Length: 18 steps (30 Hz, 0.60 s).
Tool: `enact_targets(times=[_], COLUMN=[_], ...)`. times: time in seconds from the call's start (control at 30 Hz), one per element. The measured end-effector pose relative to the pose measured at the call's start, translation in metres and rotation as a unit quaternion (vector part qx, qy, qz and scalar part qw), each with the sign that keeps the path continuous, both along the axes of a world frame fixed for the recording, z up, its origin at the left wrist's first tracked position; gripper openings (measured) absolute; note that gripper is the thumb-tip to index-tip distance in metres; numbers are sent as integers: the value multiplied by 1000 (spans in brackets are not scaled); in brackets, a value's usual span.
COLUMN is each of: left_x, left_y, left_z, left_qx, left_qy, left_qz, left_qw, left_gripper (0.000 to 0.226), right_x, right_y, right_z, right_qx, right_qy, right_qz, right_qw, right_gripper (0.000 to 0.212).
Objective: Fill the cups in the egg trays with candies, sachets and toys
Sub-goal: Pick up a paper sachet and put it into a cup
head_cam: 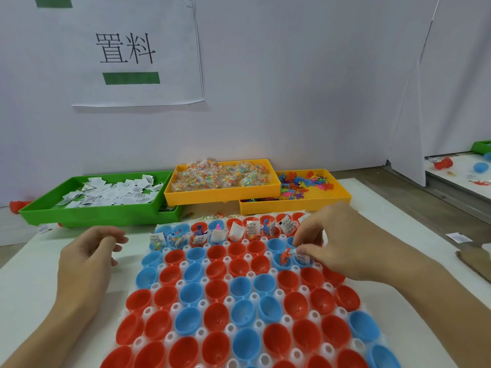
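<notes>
- Starting at the desk's (pixel 32 264) left edge, we see a green tray (pixel 87 212) near the far left corner, heaped with white sachets (pixel 111 192).
- Our left hand (pixel 87 258) hovers just left of the egg tray (pixel 183 281), fingers loosely curled with nothing in them.
- A yellow tray (pixel 220 196) of clear candy packets (pixel 223 175) sits along the far edge of the desk, propped partly on the green tray and on the second yellow tray.
- The egg tray fills the middle of the desk, white plastic holding red cups (pixel 216 253) and blue cups (pixel 195 254) in mixed order.
- Cups in its far rows already hold sachets, candies and small toys; most of the nearer rows hold nothing.
- An orange toy figure (pixel 285 256) stands in a blue cup in the third row from the far edge, toward the tray's right side.
- Just right of it, a sachet (pixel 303 257) sits in the neighbouring blue cup, and our right hand (pixel 334 243) pinches its top between thumb and fingertips.
- The second yellow tray (pixel 318 201), by the far right of the desk, carries a pile of coloured toy figures (pixel 305 185).
- A loose sachet (pixel 458 237) lies near the desk's right edge, with a piece of brown cardboard (pixel 475 261) just nearer to us.
- On the wall behind hangs a paper sign (pixel 127 51) with two black characters and a green bar.
</notes>
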<state>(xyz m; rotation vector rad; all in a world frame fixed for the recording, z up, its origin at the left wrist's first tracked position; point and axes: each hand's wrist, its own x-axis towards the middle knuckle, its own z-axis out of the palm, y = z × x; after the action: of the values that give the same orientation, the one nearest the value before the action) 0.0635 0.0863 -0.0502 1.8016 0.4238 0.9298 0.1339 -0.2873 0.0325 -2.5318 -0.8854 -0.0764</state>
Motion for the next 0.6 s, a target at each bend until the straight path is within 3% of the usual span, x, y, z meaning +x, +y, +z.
enact_targets(times=[0.6], left_x=[-2], left_y=[-5], left_z=[5], left_qx=[2], left_qy=[4], left_qz=[-1], left_qw=[1000], left_gripper=[32], right_x=[1], right_y=[3], right_z=[-2], right_qx=[4], right_qy=[-1], right_qz=[8], right_qw=[1000], right_gripper=[7])
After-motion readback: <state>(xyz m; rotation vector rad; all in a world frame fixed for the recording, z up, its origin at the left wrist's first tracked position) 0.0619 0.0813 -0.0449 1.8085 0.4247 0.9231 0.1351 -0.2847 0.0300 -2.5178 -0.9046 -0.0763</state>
